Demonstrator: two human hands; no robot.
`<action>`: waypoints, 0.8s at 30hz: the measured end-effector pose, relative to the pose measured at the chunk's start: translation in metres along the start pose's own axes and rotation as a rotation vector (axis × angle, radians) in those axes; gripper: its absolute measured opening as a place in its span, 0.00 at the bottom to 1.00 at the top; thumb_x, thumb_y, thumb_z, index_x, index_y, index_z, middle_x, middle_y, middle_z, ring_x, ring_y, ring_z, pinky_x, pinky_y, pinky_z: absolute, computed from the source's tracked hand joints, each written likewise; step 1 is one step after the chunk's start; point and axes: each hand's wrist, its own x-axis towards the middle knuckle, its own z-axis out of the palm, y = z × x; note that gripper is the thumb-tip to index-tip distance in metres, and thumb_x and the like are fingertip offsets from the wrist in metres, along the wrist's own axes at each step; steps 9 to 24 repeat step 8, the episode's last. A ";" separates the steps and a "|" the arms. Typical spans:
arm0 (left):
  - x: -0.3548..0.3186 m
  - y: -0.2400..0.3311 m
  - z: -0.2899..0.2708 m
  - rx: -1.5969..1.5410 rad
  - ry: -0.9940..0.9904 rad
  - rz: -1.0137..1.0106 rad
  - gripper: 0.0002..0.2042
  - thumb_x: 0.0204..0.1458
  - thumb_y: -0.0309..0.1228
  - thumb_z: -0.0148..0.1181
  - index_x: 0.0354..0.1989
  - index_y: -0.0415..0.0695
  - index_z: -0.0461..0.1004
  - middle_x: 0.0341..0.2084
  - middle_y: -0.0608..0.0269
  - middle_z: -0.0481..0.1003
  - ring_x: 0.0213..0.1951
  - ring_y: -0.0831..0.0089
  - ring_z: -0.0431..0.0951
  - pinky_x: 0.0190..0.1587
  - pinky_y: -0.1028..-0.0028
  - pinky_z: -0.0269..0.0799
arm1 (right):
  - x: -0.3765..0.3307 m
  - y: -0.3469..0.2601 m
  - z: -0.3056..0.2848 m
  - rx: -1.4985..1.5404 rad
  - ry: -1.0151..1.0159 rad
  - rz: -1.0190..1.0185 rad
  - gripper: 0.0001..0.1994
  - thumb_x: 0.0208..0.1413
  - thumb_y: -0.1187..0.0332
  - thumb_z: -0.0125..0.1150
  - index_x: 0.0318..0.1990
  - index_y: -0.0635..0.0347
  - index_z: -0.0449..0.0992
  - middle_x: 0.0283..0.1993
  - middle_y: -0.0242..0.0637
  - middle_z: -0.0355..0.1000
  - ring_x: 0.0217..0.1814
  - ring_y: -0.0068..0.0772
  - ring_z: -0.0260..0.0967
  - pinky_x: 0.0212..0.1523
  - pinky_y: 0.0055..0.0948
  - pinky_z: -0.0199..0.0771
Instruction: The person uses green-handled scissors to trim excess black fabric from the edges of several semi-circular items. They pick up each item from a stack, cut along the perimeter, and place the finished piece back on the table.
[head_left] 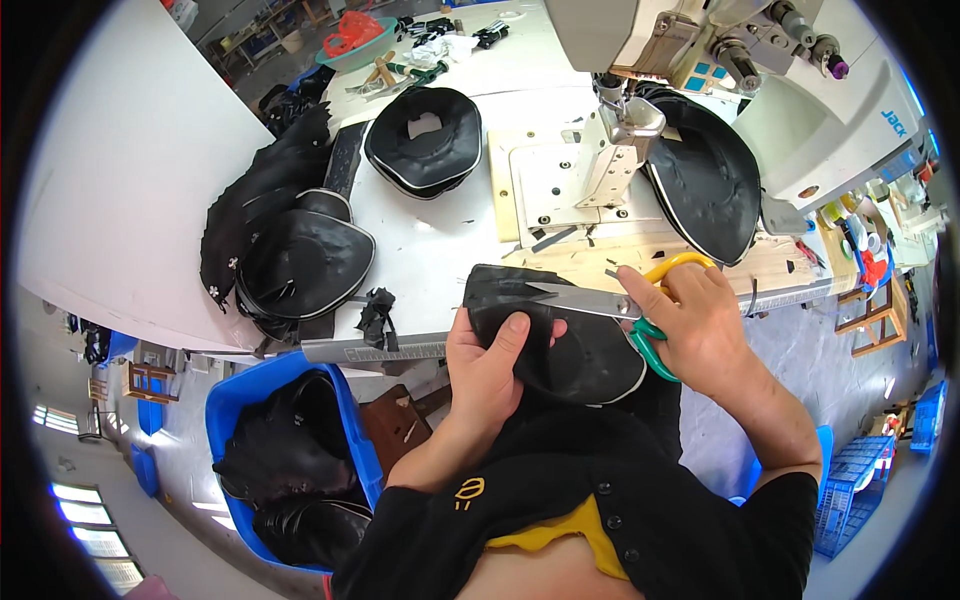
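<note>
My left hand (487, 368) grips a black leather-like piece (590, 358) with a pale edge, thumb on top and fingers beneath. The piece is folded and held at the table's front edge, above my lap. My right hand (692, 325) has its fingers in the handles of a pair of scissors (585, 300), one handle yellow and the other green. The blades point left and look slightly apart, with their tips at the upper part of the black piece. Whether the blades touch the material, I cannot tell.
A sewing machine post (612, 160) rises just beyond my hands. Stacked black pieces (710, 180) lie to its right. More black pieces (310, 260) (424, 140) lie at left, near a black scrap (377, 318). A blue bin (365, 440) of black material stands at lower left.
</note>
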 end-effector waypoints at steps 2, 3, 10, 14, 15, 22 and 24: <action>-0.003 0.001 0.004 0.019 0.002 0.019 0.12 0.54 0.21 0.54 0.46 0.37 0.63 0.38 0.52 0.75 0.37 0.62 0.79 0.39 0.66 0.78 | 0.003 0.000 -0.002 0.005 0.035 -0.025 0.29 0.35 0.67 0.67 0.51 0.53 0.71 0.28 0.33 0.62 0.30 0.34 0.62 0.32 0.34 0.59; -0.004 0.002 0.005 0.036 0.005 0.029 0.12 0.54 0.21 0.55 0.45 0.37 0.63 0.38 0.52 0.75 0.37 0.62 0.78 0.40 0.66 0.78 | 0.005 -0.001 -0.003 0.008 0.052 -0.038 0.29 0.35 0.67 0.67 0.51 0.52 0.70 0.28 0.33 0.62 0.30 0.34 0.62 0.32 0.34 0.59; -0.006 0.003 0.005 0.052 -0.032 0.060 0.13 0.53 0.21 0.55 0.46 0.37 0.64 0.38 0.53 0.75 0.38 0.62 0.78 0.40 0.65 0.78 | 0.009 -0.005 -0.003 -0.068 0.048 -0.033 0.29 0.36 0.64 0.67 0.53 0.49 0.70 0.30 0.34 0.63 0.32 0.35 0.62 0.33 0.37 0.57; -0.006 0.003 0.005 0.052 -0.032 0.060 0.13 0.53 0.21 0.55 0.46 0.37 0.64 0.38 0.53 0.75 0.38 0.62 0.78 0.40 0.65 0.78 | 0.009 -0.005 -0.003 -0.068 0.048 -0.033 0.29 0.36 0.64 0.67 0.53 0.49 0.70 0.30 0.34 0.63 0.32 0.35 0.62 0.33 0.37 0.57; -0.006 0.003 0.005 0.052 -0.032 0.060 0.13 0.53 0.21 0.55 0.46 0.37 0.64 0.38 0.53 0.75 0.38 0.62 0.78 0.40 0.65 0.78 | 0.009 -0.005 -0.003 -0.068 0.048 -0.033 0.29 0.36 0.64 0.67 0.53 0.49 0.70 0.30 0.34 0.63 0.32 0.35 0.62 0.33 0.37 0.57; -0.006 0.003 0.005 0.052 -0.032 0.060 0.13 0.53 0.21 0.55 0.46 0.37 0.64 0.38 0.53 0.75 0.38 0.62 0.78 0.40 0.65 0.78 | 0.009 -0.005 -0.003 -0.068 0.048 -0.033 0.29 0.36 0.64 0.67 0.53 0.49 0.70 0.30 0.34 0.63 0.32 0.35 0.62 0.33 0.37 0.57; -0.006 0.003 0.005 0.052 -0.032 0.060 0.13 0.53 0.21 0.55 0.46 0.37 0.64 0.38 0.53 0.75 0.38 0.62 0.78 0.40 0.65 0.78 | 0.009 -0.005 -0.003 -0.068 0.048 -0.033 0.29 0.36 0.64 0.67 0.53 0.49 0.70 0.30 0.34 0.63 0.32 0.35 0.62 0.33 0.37 0.57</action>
